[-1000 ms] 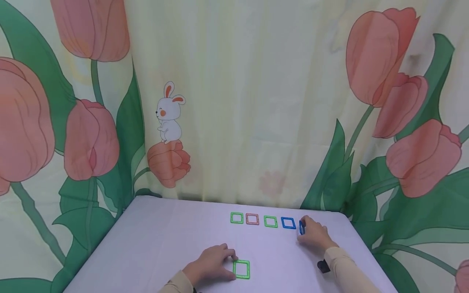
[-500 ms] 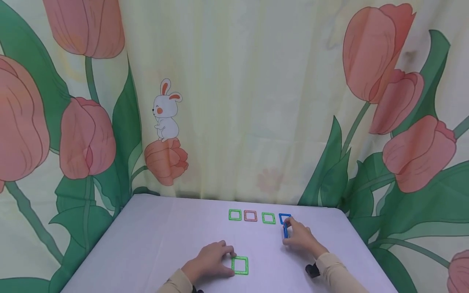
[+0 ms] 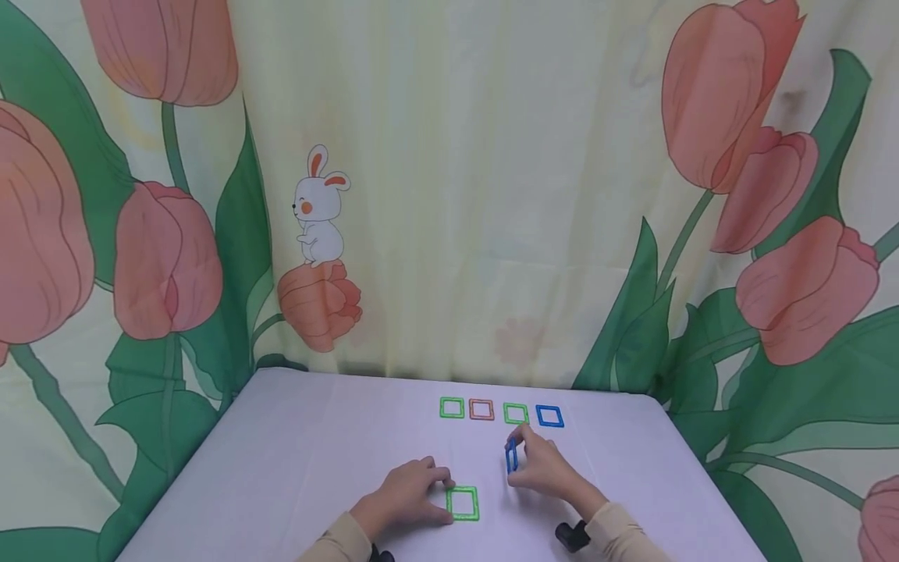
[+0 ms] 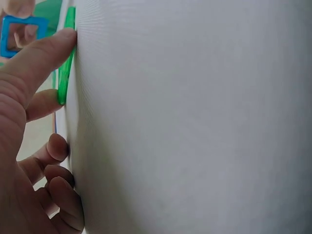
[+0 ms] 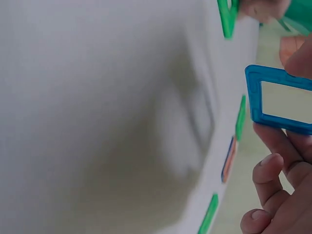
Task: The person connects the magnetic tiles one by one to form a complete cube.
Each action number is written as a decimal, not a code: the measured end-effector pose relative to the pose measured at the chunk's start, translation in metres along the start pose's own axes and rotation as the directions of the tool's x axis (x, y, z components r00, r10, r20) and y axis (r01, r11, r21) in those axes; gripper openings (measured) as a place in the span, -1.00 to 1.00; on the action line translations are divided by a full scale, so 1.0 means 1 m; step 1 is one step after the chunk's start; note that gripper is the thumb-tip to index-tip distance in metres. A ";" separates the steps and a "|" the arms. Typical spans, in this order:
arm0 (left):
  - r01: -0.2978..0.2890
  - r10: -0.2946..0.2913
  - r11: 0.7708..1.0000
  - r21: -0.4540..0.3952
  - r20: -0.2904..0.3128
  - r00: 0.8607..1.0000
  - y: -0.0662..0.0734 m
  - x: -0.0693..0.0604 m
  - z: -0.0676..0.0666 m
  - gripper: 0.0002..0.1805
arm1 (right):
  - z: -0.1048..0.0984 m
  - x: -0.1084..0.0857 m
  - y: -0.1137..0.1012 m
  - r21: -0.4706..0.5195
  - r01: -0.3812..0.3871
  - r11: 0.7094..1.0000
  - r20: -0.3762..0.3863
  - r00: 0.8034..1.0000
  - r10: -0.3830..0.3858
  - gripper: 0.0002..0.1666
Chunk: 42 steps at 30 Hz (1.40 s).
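My left hand (image 3: pixel 410 493) rests on the table, its thumb and index finger pinching a green square frame tile (image 3: pixel 477 503) at the left corners. That tile lies flat on the cloth; the left wrist view shows it edge-on. In my right hand (image 3: pixel 548 467), thumb and fingertips pinch a blue square frame tile (image 5: pixel 254 92) by opposite edges. It is held upright above the table, to the right of and beyond the green tile, apart from it.
Along the far side of the table (image 3: pixel 295 453) lie a green square (image 3: pixel 452 417), a red square (image 3: pixel 481 419), another green square (image 3: pixel 516 404) and a blue square (image 3: pixel 551 425) in a row. A tulip-print curtain (image 3: pixel 449 234) hangs behind.
My right hand has carried the blue tile from the right end of the row leftward and nearer, toward the green tile. My left hand has stayed on its tile.
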<state>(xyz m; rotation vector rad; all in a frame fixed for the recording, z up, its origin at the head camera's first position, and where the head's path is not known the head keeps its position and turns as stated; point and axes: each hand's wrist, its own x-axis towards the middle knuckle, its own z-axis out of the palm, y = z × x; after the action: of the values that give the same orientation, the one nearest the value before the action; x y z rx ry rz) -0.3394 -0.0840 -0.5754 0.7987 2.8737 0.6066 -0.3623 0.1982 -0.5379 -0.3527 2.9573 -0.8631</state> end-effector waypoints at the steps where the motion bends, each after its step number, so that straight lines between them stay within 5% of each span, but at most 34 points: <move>1: 0.002 -0.002 1.000 0.002 0.000 1.000 -0.001 0.000 0.000 -0.51 | 0.005 -0.002 -0.003 -0.004 0.018 1.000 0.018 1.000 -0.018 -0.26; 10: -0.028 0.028 0.999 0.023 -0.006 1.000 -0.003 -0.001 0.006 -0.46 | 0.028 -0.017 -0.021 0.013 0.093 0.996 0.181 0.979 -0.094 -0.29; 23: -0.017 0.019 0.999 0.030 -0.065 0.998 0.004 -0.004 0.003 -0.46 | 0.033 -0.025 -0.026 0.030 0.075 0.997 0.204 0.976 -0.079 -0.28; 31: -0.031 0.034 0.999 0.032 -0.097 0.995 0.003 -0.004 0.011 -0.47 | 0.036 -0.029 -0.024 0.192 0.087 0.978 0.228 0.965 -0.131 -0.33; 37: -0.027 0.028 0.999 0.020 -0.082 0.996 0.003 -0.005 0.016 -0.47 | 0.032 -0.031 -0.019 0.260 0.075 0.963 0.253 0.957 -0.143 -0.40; 42: 0.026 -0.026 0.996 -0.080 -0.004 1.000 0.002 -0.001 0.000 -0.56 | 0.029 -0.025 -0.022 0.272 0.089 0.958 0.253 0.954 -0.160 -0.41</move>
<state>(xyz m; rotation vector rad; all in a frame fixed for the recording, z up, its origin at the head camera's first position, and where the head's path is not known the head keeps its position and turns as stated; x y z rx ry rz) -0.3377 -0.0827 -0.5741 0.7482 2.8388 0.7166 -0.3301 0.1708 -0.5518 -0.5968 2.5546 -1.0991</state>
